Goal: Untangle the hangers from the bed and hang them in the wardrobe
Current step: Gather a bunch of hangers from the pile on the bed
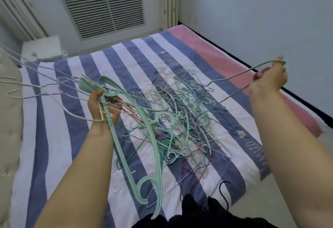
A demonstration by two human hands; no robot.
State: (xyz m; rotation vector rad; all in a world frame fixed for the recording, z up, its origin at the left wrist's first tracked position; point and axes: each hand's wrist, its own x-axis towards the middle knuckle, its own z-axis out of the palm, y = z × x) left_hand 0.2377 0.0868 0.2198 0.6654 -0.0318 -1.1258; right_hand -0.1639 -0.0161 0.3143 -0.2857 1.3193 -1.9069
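A bed covered with a blue-and-white striped sheet fills most of the frame; a pink blanket lies along its edge at the upper right.

A tangled pile of hangers is seen at the centre of the frame, resting on the striped sheet. Thin wire hangers in pale green, blue, pink and white are interlocked there with broader mint plastic ones.

The left hand is raised at centre left. Its fingers are curled round a bunch of hangers: white wire hangers fan out from it toward the left edge of the frame, and a large mint plastic hanger extends from the grip down toward the bottom centre. Other hangers from the same bunch trail back into the pile.

The right hand is raised at the right of the frame, above the pink blanket. A single grey wire hanger is gripped in it, the hook looping past the fingertips and the two wire arms slanting down and left toward the pile. Whether that hanger is clear of the pile cannot be told.

A dark hanger hook is seen at the bottom centre, beside dark clothing. A louvred vent panel is set in the wall at the upper left, with a white box below it.
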